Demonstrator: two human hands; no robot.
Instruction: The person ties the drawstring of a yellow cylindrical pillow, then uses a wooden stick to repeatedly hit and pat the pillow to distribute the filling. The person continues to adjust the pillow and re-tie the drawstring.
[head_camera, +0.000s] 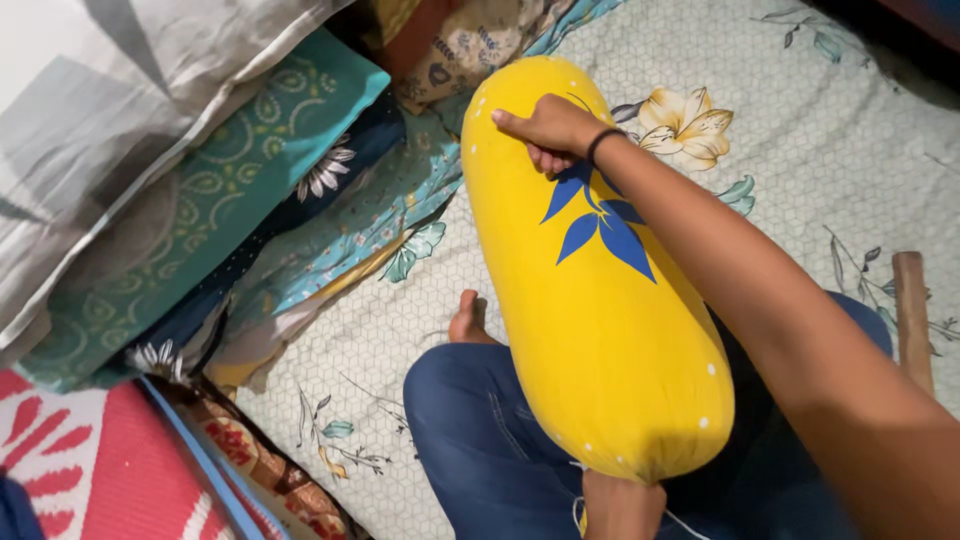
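Head view looks down on the yellow bolster (590, 290), a long round cushion with a blue leaf print, lying across my lap and pointing away from me over the bed. My right hand (548, 128) rests on its far end, fingers curled over the cloth and pressing it. My left hand (618, 505) pinches the gathered near end shut, where a white drawstring (578, 512) hangs. I judge it light, soft and springy, its cover smooth enough to slip, so the ends are the best places to hold. My knee in blue jeans (480, 440) lies under it. The floral bedsheet (860, 150) gives open room to the right and far; folded pillows and quilts (200, 200) crowd the left. A wooden stick (912, 310) lies near right.
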